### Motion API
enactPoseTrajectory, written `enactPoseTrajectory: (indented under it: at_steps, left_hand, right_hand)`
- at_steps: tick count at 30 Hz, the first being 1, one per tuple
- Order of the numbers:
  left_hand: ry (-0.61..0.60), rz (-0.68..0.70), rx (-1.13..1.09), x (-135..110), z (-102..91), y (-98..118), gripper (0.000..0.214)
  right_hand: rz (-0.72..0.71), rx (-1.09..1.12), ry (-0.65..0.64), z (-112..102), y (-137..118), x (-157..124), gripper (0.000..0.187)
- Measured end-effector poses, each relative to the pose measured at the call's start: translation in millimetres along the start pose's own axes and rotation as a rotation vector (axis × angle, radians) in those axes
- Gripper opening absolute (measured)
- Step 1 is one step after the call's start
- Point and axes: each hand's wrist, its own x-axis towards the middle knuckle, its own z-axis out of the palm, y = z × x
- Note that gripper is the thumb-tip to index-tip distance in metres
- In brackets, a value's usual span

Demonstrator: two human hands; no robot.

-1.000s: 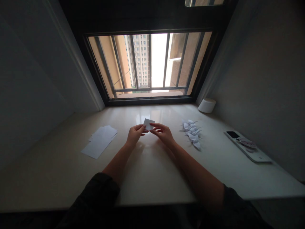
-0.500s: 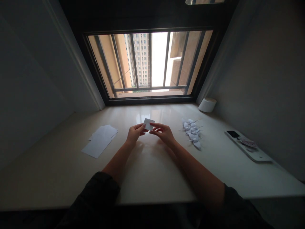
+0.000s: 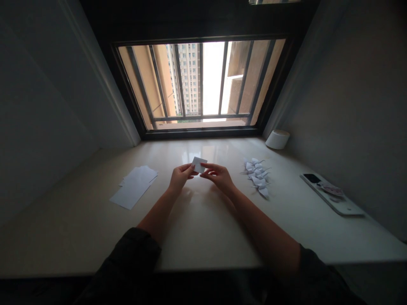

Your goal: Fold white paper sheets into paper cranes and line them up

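A small folded square of white paper (image 3: 198, 164) is held up above the pale sill, between my two hands. My left hand (image 3: 181, 177) pinches its left edge between thumb and fingers. At the right edge, my right hand (image 3: 219, 176) grips the same paper, its fingers closed on it. Off to the right lie several folded white paper cranes (image 3: 257, 171) in a close cluster. On the left, a few white paper sheets (image 3: 135, 186) overlap in a loose pile.
The pale sill (image 3: 203, 237) runs up to a barred window (image 3: 203, 133) in a dark frame. A white cylindrical object (image 3: 277, 140) stands at the back right corner. A phone-like white slab (image 3: 349, 206) with something pinkish on it lies far right, near the wall.
The view has shifted very slightly. Both hands keep the same hold on the paper square, with no clear movement of the fingers.
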Motion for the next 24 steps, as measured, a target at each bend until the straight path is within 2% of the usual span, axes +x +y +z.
enactPoseTrajectory:
  at_steps: [9,13,15,19,24]
  left_hand:
    - [-0.002,0.221,0.137,0,1.8,0,0.041]
    - [0.025,0.301,0.250,-1,1.2,-2,0.034]
    - [0.019,0.309,0.265,-2,1.8,-1,0.039]
    - [-0.023,0.306,0.214,-7,5.0,1,0.063]
    - [-0.031,0.366,0.206,-11,10.1,2,0.040]
  right_hand:
    - [0.148,0.233,-0.024,-2,-2,1,0.049]
    - [0.160,0.231,-0.023,-1,-2,2,0.045]
    - [0.139,0.168,0.009,0,-3,1,0.040]
    - [0.070,0.021,0.105,2,-4,0,0.030]
    - [0.065,0.040,0.222,5,-8,-2,0.029]
